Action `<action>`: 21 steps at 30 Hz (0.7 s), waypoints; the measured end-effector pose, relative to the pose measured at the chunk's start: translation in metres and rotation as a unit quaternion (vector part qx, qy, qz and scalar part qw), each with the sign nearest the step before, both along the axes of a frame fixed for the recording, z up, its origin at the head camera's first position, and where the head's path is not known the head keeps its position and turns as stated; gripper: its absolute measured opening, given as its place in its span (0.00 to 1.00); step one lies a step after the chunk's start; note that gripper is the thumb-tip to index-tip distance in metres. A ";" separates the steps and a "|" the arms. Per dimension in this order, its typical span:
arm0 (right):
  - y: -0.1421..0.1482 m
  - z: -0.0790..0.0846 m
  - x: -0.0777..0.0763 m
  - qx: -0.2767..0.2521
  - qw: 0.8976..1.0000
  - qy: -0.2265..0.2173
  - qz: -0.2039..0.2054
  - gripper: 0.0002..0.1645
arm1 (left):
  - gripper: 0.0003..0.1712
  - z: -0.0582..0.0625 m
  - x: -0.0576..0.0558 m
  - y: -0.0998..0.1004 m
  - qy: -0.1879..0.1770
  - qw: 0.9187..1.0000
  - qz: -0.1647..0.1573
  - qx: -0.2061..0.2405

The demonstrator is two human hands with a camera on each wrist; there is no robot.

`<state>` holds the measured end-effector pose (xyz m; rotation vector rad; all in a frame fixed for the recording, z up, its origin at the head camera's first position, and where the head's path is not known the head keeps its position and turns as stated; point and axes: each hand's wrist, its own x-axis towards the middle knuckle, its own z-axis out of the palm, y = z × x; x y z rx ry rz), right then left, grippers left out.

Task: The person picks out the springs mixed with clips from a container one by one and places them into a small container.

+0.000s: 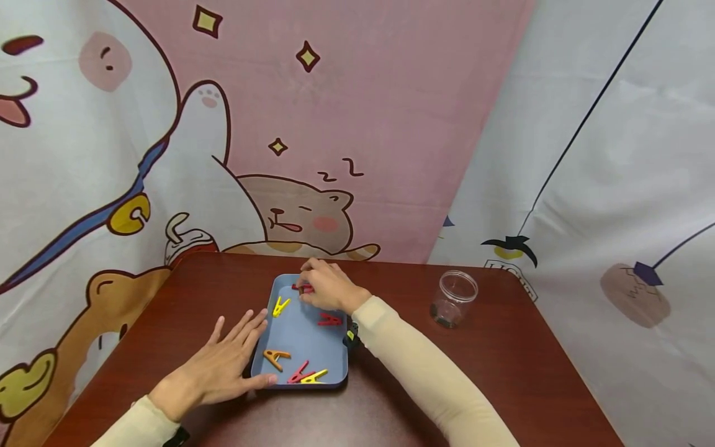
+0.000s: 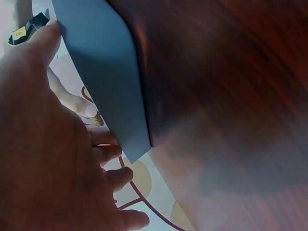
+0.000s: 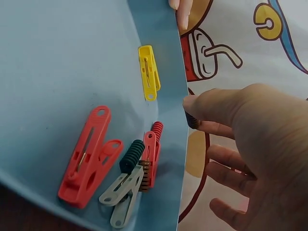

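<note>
My right hand [image 1: 329, 287] is over the far end of the blue-grey tray [image 1: 304, 335]. In the right wrist view its thumb and index finger pinch a small dark ribbed piece [image 3: 192, 120], like a coil spring, above the rim. Below it in the tray lie a green ribbed piece [image 3: 132, 156], a grey clothespin [image 3: 122, 197], a red clothespin [image 3: 86, 159] and a yellow clothespin [image 3: 149, 72]. My left hand [image 1: 223, 360] lies spread along the tray's left side, thumb at the near rim, holding nothing.
An orange clothespin [image 1: 276, 357], a pink clothespin [image 1: 301, 372] and another yellow clothespin [image 1: 314, 377] lie at the tray's near end. A clear jar [image 1: 455, 295] with dark pieces at its bottom stands right on the brown table [image 1: 413, 397]. A printed cloth [image 1: 391, 124] hangs behind.
</note>
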<state>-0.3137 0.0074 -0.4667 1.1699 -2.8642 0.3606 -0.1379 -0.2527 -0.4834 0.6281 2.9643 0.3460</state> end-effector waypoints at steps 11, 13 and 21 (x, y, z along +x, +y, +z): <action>0.015 0.000 0.007 -0.014 1.000 0.016 0.006 0.17 | 0.70 -0.002 0.000 0.001 0.002 1.000 0.003 -0.008; 0.018 0.001 0.009 -0.017 1.000 0.016 0.006 0.17 | 0.71 -0.002 0.000 0.001 0.004 1.000 0.004 -0.009; 0.032 0.001 0.015 -0.036 0.999 0.014 0.009 0.16 | 0.70 -0.001 -0.001 0.001 0.009 1.000 -0.002 -0.014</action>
